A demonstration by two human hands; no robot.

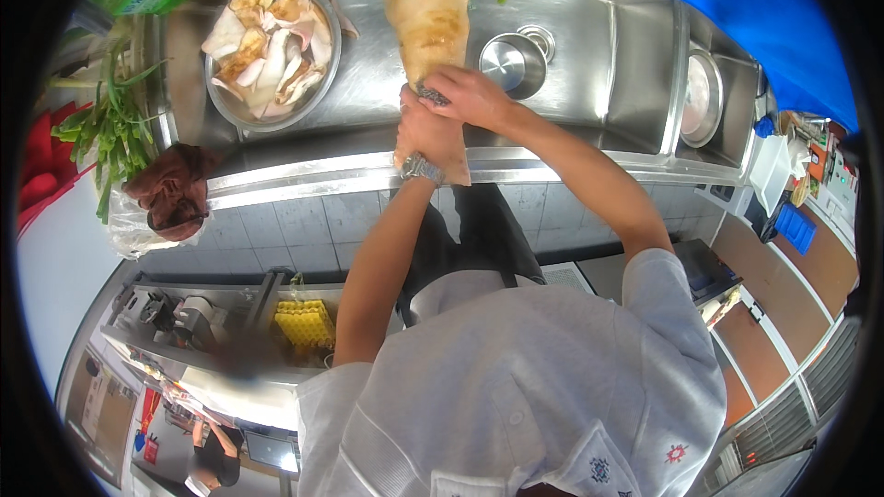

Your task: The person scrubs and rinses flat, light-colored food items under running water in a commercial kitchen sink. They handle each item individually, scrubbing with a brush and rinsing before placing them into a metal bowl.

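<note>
A long sheet of pork skin [431, 21], pale with brown patches, stretches across the steel sink [573, 21] from its far side to its front rim. My left hand [421, 117], with a metal watch at the wrist, holds the skin near the front. In my right hand [469, 96] is a steel wool scrubber [434, 94], pressed to the skin just beyond my left hand. Right of the skin, a small steel pot [511, 65] sits in the sink by the drain strainer [540, 40]. A steel bowl [330, 76] at the left holds several cut pieces of skin [276, 48].
Green leafy stalks [117, 117] and a brown cloth [169, 190] lie at the sink's left end. A second basin at the right holds a round metal bowl [701, 100]. Blue fabric [746, 0] hangs at the upper right. Behind me, a person [217, 455] stands far off.
</note>
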